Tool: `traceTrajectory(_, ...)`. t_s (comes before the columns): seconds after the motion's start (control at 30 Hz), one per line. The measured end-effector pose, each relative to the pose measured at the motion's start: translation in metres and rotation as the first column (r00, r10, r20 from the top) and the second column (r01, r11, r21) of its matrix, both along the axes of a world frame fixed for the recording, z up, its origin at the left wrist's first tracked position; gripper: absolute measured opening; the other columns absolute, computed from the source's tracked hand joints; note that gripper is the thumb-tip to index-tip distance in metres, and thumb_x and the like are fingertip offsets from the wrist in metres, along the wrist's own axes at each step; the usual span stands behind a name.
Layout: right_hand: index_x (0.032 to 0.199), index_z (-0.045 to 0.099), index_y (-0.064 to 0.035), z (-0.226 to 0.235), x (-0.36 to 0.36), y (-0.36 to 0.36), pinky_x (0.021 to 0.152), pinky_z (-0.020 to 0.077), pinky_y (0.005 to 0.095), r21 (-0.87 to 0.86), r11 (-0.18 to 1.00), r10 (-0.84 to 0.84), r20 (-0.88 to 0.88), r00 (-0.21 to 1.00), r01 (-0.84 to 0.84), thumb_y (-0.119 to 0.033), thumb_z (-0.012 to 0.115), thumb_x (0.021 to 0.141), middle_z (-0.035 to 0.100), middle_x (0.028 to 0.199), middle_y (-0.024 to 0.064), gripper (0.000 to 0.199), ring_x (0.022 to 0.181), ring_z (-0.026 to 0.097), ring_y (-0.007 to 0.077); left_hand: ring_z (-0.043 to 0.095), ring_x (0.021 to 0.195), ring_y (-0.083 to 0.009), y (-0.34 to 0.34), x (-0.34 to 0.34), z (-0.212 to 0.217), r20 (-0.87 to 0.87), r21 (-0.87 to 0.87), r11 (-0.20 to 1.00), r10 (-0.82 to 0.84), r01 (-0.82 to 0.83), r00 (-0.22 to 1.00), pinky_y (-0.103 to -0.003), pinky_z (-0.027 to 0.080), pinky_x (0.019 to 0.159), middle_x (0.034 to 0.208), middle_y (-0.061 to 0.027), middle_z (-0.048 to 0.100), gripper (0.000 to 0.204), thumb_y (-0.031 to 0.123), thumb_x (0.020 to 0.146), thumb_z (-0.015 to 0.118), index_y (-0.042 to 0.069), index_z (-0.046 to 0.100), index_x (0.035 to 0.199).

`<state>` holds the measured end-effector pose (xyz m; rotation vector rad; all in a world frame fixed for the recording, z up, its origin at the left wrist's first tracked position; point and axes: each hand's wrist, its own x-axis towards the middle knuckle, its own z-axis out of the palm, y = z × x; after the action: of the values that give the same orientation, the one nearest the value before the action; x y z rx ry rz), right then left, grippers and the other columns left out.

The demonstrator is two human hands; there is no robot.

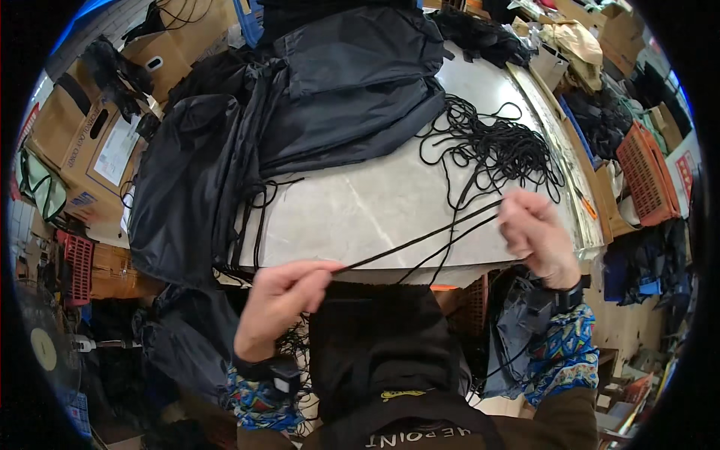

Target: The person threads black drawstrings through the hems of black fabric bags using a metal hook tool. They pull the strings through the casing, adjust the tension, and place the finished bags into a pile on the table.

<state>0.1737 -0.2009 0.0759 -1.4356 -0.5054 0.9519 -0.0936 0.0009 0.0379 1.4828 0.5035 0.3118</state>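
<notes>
1. Carton (111,154): left of the left hand (281,300) and farther forward.
2. Red basket (75,266): left of the left hand, well apart.
3. Orange crate (645,180): right of the right hand (532,234).
4. Beige cloth (576,43): well beyond the right hand.

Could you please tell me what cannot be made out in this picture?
In the head view:
Black cord inside the right hand: hidden by curled fingers.
Its run inside the left hand: covered by fingers.
Any loose ends in the cord tangle: lost among overlapping loops.
Far end of the black fabric pile: cut off by the top edge.
</notes>
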Motion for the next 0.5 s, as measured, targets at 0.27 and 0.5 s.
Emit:
traceTrajectory(0.27, 0.082, 0.056, -0.007, -0.032, 0.023, -0.043, 0.035, 0.0178, 0.0173, -0.065, 0.971, -0.222, 0.105, 0.969, 0.23, -0.023, 0.058, 0.093, 0.041, 0.053, -0.0064, 0.019, 0.041, 0.029, 0.0001, 0.046, 0.034, -0.0123, 0.017, -0.066, -0.048, 0.7, -0.446, 0.872, 0.199, 0.203, 0.685, -0.024, 0.035, 0.033, 0.07, -0.0148, 0.064, 0.023, 0.015, 0.093, 0.055, -0.007, 0.058, 0.096)
traceTrajectory(0.5, 0.083, 0.055, -0.0086, -0.062, 0.071, -0.074, 0.033, 0.0176, 0.0181, 0.13, 0.728, -0.684, 0.085, 0.724, 0.673, -0.021, 0.056, 0.094, 0.037, 0.053, -0.0069, 0.016, 0.04, 0.028, 0.0005, 0.058, 0.05, -0.0116, 0.027, -0.071, -0.04, 0.766, -0.561, 0.555, 0.63, 0.614, 0.13, -0.022, 0.045, 0.04, 0.083, -0.0091, 0.068, 0.03, 0.024, 0.095, 0.048, -0.002, 0.06, 0.106)
